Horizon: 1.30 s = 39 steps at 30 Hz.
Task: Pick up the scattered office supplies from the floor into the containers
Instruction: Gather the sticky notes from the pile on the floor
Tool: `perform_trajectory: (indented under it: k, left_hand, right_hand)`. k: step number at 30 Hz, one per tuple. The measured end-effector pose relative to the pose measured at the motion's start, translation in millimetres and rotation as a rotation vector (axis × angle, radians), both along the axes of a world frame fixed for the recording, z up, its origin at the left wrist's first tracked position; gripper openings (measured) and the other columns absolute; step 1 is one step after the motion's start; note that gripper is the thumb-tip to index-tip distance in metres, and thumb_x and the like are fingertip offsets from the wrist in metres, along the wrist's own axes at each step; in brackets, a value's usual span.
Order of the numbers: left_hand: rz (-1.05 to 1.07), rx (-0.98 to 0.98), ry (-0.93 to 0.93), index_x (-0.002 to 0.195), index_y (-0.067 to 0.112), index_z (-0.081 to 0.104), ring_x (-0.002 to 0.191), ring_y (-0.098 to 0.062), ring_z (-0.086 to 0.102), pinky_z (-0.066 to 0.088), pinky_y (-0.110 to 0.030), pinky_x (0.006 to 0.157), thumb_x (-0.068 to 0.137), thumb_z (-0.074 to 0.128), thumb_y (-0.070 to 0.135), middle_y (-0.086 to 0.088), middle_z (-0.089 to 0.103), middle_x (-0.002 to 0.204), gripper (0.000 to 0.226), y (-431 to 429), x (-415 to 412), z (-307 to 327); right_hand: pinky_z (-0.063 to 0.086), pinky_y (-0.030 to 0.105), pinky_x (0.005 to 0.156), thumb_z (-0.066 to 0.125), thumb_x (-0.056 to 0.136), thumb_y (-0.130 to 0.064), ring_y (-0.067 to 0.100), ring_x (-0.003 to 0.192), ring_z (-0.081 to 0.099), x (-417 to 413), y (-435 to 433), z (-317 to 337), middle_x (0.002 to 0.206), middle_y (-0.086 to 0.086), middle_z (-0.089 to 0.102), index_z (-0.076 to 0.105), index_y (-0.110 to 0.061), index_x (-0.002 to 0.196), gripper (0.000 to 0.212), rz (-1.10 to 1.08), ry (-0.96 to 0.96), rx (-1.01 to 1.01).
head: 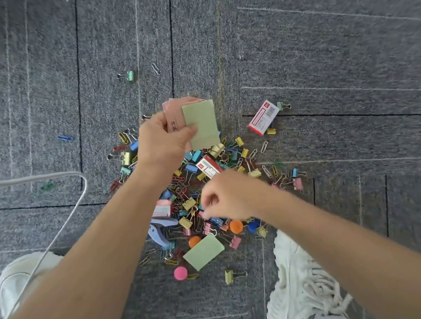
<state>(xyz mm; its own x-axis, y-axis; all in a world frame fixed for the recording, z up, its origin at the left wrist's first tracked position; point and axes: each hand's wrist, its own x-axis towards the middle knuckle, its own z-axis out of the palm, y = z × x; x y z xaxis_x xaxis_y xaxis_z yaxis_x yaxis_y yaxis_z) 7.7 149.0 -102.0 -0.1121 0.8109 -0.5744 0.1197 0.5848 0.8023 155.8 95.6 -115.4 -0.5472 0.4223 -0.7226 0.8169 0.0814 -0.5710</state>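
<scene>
I am looking straight down at a grey carpet [321,52] where a heap of coloured binder clips [219,163] and paper clips is lying between my two white shoes. My left hand [162,144] is holding up two pads of sticky notes above the heap — a green pad [203,125] in front and a pink pad [174,114] behind it, the thumb pressing on the green one's lower left corner and the fingers closed around the pink one's edge. My right hand [228,198] is hanging low over the middle of the pile with its fingers curled in toward the thumb; it is blurred, so I cannot tell whether anything is pinched between them. Just under its fingertips pink and blue clips are lying. A second green pad [203,252] is resting flat on the carpet near my right shoe [297,277], with an orange magnet [236,226] and a pink magnet [180,273] nearby. A red-and-white staple box [264,117] is lying apart, up right. No containers are showing.
</scene>
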Motion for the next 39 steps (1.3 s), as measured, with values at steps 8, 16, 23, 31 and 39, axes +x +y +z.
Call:
perform_trajectory:
  k: [8,16,23,31,39]
  left_hand:
    - [0.043,0.029,-0.034,0.091,0.032,0.067,0.071,0.005,0.066,0.050,-0.010,0.056,0.087,0.069,0.000,0.013,0.069,0.084,0.032,-44,-7,4]
    - [0.240,0.017,0.002,0.100,0.017,0.071,0.086,-0.019,0.072,0.061,-0.044,0.078,0.084,0.073,0.006,0.000,0.074,0.089,0.020,-78,-25,-5]
    - [0.230,-0.005,-0.255,0.093,0.021,0.068,0.081,-0.015,0.073,0.059,-0.027,0.061,0.085,0.071,0.001,0.007,0.076,0.081,0.021,-81,-14,5]
    - [0.290,-0.089,-0.401,0.095,0.017,0.068,0.081,-0.020,0.075,0.059,-0.028,0.061,0.083,0.072,0.004,0.000,0.077,0.088,0.018,-78,-10,1]
    - [0.304,-0.080,-0.336,0.093,0.013,0.070,0.085,-0.020,0.071,0.058,-0.032,0.069,0.085,0.072,0.015,-0.006,0.075,0.093,0.008,-62,-16,11]
  right_hand:
    - [0.039,0.035,0.063,0.058,0.092,-0.007,0.027,0.091,0.059,-45,-91,-29,0.103,0.007,0.058,0.063,-0.012,0.114,0.024,0.651,-0.143,0.496]
    - [0.037,0.016,0.046,0.070,0.090,-0.028,0.007,0.047,0.043,7,-26,24,0.056,-0.010,0.059,0.074,-0.022,0.083,0.010,-0.439,0.184,-0.063]
    - [0.046,0.033,0.051,0.057,0.100,-0.019,0.016,0.050,0.058,19,0,23,0.069,0.018,0.069,0.073,-0.032,0.091,0.023,-0.865,0.330,0.156]
    - [0.046,0.020,0.052,0.060,0.098,-0.027,0.009,0.055,0.060,3,1,13,0.071,-0.013,0.069,0.075,-0.016,0.107,0.020,-0.954,0.260,0.133]
    - [0.048,0.022,0.065,0.064,0.096,-0.021,0.001,0.070,0.060,-10,16,29,0.076,-0.010,0.068,0.068,-0.023,0.080,0.016,-1.082,0.359,0.078]
